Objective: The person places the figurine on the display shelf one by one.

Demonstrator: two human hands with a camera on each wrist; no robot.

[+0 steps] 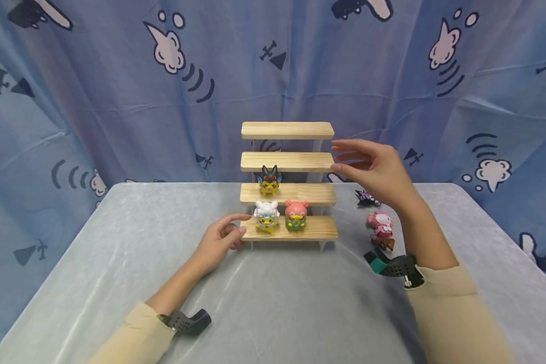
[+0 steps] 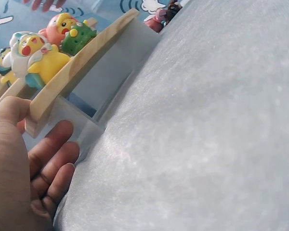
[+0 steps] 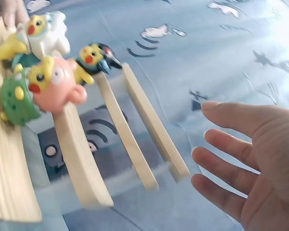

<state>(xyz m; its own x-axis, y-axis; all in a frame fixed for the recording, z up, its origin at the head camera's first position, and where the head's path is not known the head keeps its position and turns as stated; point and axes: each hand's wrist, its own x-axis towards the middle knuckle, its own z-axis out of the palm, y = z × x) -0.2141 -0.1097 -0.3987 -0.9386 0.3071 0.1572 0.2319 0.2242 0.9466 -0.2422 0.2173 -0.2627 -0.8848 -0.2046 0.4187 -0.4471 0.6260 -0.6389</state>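
A four-step wooden shelf stands mid-table. On its lowest step are a white-hooded yellow figure and a pink-hooded one. One step up sits a black-hooded figure. My left hand holds the left end of the lowest step, thumb on top and fingers loosely curled by the white support. My right hand hovers empty with straight fingers beside the right end of the third step. The right wrist view shows that right hand apart from the boards.
To the right of the shelf, three small figures lie on the grey cloth: a dark purple one, a pink one and a brown one. A blue patterned curtain hangs behind the table.
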